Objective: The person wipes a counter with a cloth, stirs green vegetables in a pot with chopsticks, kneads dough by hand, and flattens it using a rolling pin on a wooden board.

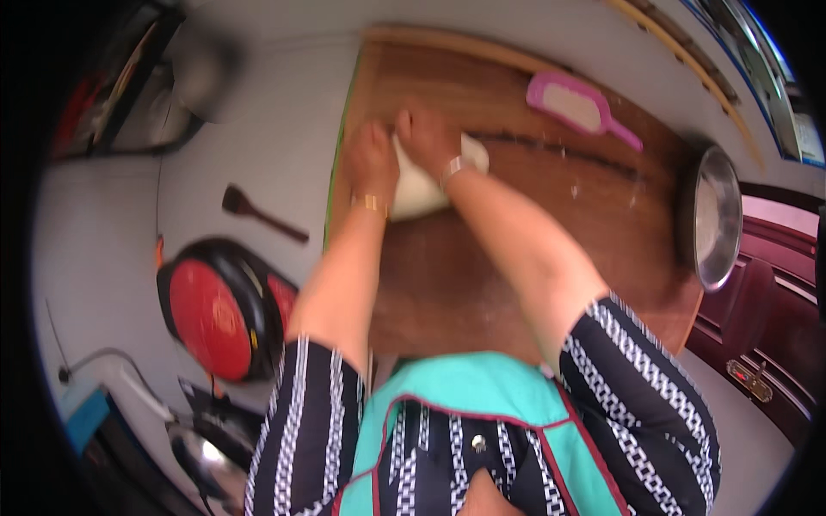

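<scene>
A lump of pale dough lies on the wooden board, toward its left side. My left hand, with a gold-coloured band at the wrist, presses on the dough's left side, its fingers curled. On the upper part of the dough, my right hand pushes down with bent fingers and wears a silver-coloured band. Both arms reach out straight. Some of the dough bulges out to the right of my right hand; my hands cover part of it, and motion blurs the fingers a little.
A pink scoop holding white powder rests at the board's far right. Beside it, nearer me, a metal bowl stands at the right edge. Left of the board are a wooden spatula, a red-and-black round appliance and a metal kettle.
</scene>
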`<action>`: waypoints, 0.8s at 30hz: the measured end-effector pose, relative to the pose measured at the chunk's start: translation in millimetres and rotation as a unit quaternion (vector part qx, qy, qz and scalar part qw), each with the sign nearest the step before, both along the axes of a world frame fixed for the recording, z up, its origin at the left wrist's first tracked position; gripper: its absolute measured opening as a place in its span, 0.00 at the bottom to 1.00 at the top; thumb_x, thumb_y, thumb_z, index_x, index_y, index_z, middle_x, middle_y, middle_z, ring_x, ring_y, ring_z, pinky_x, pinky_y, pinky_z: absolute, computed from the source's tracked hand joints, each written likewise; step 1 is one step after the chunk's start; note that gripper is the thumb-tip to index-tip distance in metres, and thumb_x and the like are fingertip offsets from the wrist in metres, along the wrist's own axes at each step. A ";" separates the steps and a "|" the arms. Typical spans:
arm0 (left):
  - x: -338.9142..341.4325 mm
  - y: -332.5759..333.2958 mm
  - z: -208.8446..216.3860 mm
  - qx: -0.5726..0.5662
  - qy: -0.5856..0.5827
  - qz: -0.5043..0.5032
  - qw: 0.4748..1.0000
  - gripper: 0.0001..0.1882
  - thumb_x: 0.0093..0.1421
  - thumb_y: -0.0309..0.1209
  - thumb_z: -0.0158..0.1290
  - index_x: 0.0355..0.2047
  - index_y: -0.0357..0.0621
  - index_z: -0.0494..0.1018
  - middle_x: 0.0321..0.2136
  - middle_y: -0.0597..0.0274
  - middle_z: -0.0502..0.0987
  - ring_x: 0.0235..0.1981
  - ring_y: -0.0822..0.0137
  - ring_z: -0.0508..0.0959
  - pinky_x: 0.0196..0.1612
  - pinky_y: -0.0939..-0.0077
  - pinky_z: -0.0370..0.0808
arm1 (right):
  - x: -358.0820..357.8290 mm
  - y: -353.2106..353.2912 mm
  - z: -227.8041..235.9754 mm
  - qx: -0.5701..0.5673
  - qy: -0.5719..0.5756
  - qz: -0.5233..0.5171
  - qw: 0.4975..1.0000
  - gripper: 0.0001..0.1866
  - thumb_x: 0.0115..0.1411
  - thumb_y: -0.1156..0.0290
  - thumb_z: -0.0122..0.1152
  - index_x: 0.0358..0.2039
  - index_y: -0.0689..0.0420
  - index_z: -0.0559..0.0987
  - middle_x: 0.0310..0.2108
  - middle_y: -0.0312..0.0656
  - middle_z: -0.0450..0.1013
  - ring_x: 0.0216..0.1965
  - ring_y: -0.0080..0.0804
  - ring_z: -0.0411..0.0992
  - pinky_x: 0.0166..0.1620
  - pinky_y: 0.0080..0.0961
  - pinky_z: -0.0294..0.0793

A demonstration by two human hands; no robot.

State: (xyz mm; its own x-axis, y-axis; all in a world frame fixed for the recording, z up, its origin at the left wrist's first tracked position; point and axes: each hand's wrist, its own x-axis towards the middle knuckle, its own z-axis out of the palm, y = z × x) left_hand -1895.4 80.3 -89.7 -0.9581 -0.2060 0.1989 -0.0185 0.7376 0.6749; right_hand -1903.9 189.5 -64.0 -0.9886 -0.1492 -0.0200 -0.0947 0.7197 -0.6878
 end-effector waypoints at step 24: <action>11.2 32.5 -10.0 0.018 0.074 0.016 0.997 0.14 0.63 0.35 0.41 0.36 0.42 0.75 0.36 0.51 0.77 0.37 0.48 0.74 0.41 0.55 0.69 | -9.3 35.5 -15.7 0.006 0.180 0.016 0.983 0.06 0.52 0.69 0.54 0.29 0.53 0.78 0.30 0.44 0.76 0.38 0.43 0.74 0.42 0.40 0.69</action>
